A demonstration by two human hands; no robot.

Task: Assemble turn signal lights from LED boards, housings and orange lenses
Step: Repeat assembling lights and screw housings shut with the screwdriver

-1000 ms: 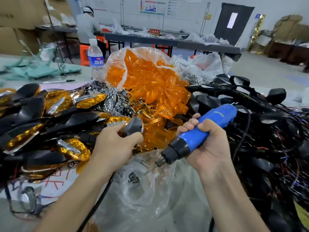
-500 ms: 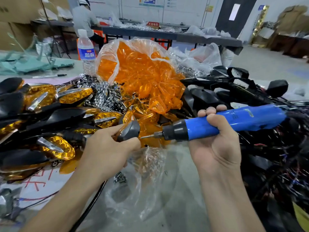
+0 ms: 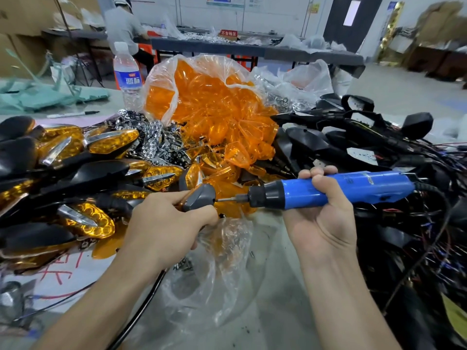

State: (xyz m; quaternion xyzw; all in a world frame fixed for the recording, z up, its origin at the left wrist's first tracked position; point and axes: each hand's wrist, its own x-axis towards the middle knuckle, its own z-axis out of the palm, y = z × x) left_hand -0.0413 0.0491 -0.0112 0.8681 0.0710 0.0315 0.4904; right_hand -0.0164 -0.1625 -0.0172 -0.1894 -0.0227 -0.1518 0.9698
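Firmly, left hand (image 3: 166, 223) grips a housing (image 3: 199, 198); right hand (image 3: 321, 218) clasps a blue screwdriver (image 3: 328, 189).

The grey table (image 3: 273, 319) holds a big clear bag of orange lenses (image 3: 209, 114). Left of this bag lies a heap of finished lights (image 3: 75, 178), black with orange fronts. Shiny silver pieces (image 3: 151, 140) sit between that heap and the bag. Behind the bag on its left, a water bottle (image 3: 127, 77) stands up. A black pen (image 3: 73, 114) and green sheets (image 3: 50, 97) lie farther left. Right of the bag is a pile of black housings (image 3: 379, 152) with tangled wires. In front of the bag lies a crumpled clear bag (image 3: 214, 274) with little screws (image 3: 183, 263) at its edge. A white paper with red marks (image 3: 58, 271) lies front left.
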